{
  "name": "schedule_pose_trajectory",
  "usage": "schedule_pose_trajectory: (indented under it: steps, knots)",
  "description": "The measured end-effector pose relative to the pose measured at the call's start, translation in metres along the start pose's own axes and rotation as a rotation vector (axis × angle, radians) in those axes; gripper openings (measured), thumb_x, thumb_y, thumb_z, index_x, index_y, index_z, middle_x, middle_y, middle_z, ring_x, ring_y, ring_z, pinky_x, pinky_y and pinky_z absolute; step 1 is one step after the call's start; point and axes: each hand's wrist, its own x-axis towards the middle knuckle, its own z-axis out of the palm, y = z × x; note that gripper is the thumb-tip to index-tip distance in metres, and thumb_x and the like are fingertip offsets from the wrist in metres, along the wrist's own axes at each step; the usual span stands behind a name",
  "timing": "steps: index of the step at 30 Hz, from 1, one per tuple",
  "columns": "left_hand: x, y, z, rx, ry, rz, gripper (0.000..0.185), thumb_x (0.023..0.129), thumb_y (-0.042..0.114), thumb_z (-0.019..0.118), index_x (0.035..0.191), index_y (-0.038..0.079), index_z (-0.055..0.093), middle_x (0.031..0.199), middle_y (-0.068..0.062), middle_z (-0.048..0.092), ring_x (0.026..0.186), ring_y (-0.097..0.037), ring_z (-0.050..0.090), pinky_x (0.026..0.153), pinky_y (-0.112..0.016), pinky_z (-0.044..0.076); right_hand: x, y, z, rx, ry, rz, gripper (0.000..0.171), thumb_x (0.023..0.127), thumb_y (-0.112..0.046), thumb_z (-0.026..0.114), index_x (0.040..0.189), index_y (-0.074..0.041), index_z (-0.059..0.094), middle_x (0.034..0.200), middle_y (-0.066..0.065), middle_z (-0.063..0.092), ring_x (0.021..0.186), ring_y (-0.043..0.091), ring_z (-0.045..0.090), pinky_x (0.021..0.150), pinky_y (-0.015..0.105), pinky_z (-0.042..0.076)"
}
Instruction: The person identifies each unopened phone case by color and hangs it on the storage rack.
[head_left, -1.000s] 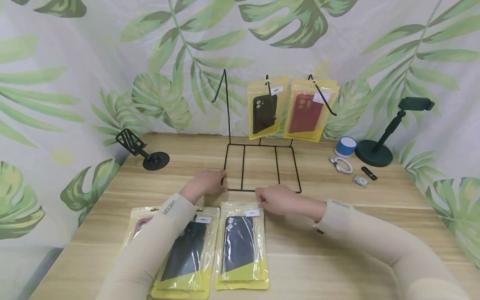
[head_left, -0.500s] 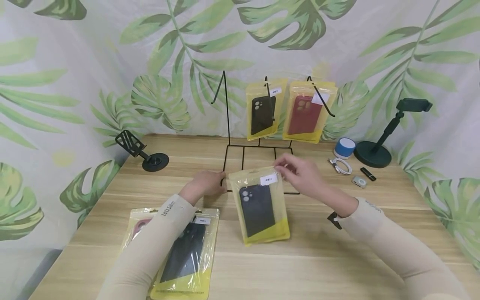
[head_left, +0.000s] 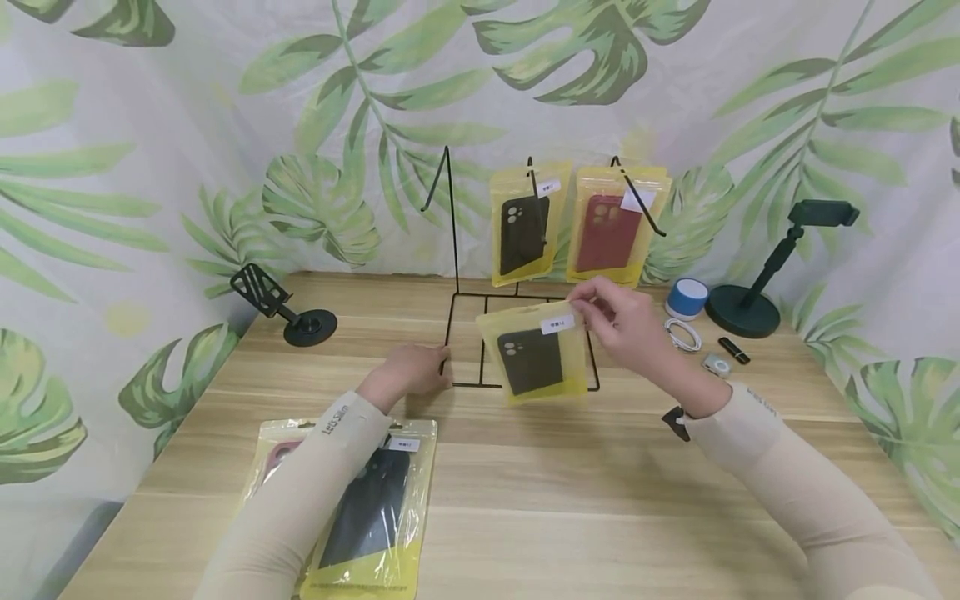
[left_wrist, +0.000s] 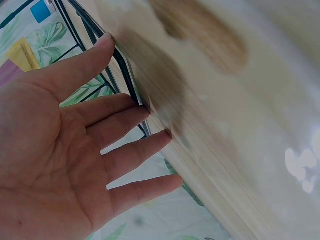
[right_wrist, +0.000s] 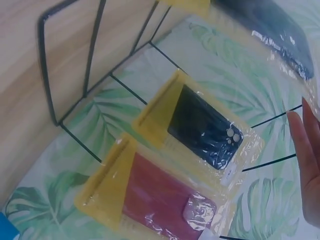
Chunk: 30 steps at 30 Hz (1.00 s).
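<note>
My right hand (head_left: 626,325) pinches the top right corner of a yellow-edged clear bag with a dark phone case (head_left: 531,362), held tilted above the rack's base. In the right wrist view this bagged case (right_wrist: 265,30) shows at the upper right, beside the fingers (right_wrist: 304,145). My left hand (head_left: 408,375) rests at the front left corner of the black wire display rack (head_left: 452,225); in the left wrist view its fingers (left_wrist: 135,152) are spread and fairly straight, with thumb and fingertips touching the wire (left_wrist: 124,70). A bagged black case (head_left: 521,233) and a bagged red case (head_left: 606,233) hang on the rack.
More bagged cases (head_left: 367,508) lie at the front left, partly under the left sleeve. A black folding stand (head_left: 310,326) stands at the left. At the right are a dark green phone stand (head_left: 742,310), blue speaker (head_left: 686,298), white cable (head_left: 684,335) and small gadgets (head_left: 733,350).
My right hand has picked the bagged dark case up from the table and carried it up and forward over the rack base. My left hand has stayed at the rack's corner.
</note>
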Motion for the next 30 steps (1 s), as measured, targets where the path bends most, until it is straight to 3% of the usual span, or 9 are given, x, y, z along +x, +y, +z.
schedule_pose_trajectory:
  steps: [5,12,18,30]
  knots:
    - [0.000,0.000,0.001,0.006,-0.003,-0.005,0.068,0.095,0.038,0.064,0.151,0.006,0.041,0.153,-0.015,0.045,0.135,-0.040,0.049,0.110,-0.053,0.043,0.011,0.002,-0.003,0.014,0.148,-0.025,0.004,0.093,0.001,0.065,0.097,0.002,0.065,0.081,0.011,0.069,0.059,0.010,0.059,0.057,0.009,0.045]
    - [0.000,0.000,0.002,0.007,-0.003,-0.006,0.068,0.095,0.039,0.064,0.151,0.006,0.041,0.153,-0.015,0.046,0.136,-0.040,0.049,0.111,-0.053,0.043,0.025,0.002,-0.009,0.114,0.307,0.021,0.005,0.094,0.003,0.062,0.098,0.006,0.063,0.079,0.016,0.067,0.062,0.002,0.057,0.057,0.008,0.045]
    - [0.000,0.000,0.000,0.001,0.000,0.000,0.068,0.095,0.038,0.064,0.150,0.005,0.041,0.153,-0.015,0.044,0.136,-0.040,0.048,0.112,-0.053,0.042,0.031,0.003,-0.011,0.081,0.321,0.062,0.010,0.097,-0.003,0.061,0.100,0.006,0.063,0.073,0.016,0.063,0.059,-0.001,0.046,0.052,0.010,0.037]
    - [-0.002,0.001,-0.001,0.005,-0.003,-0.006,0.068,0.096,0.038,0.064,0.150,0.006,0.041,0.154,-0.014,0.044,0.137,-0.040,0.048,0.112,-0.053,0.041,0.053,0.014,-0.003,-0.006,0.281,0.114,0.013,0.099,-0.012,0.061,0.103,0.000,0.064,0.078,0.012,0.066,0.058,0.008,0.049,0.052,0.015,0.036]
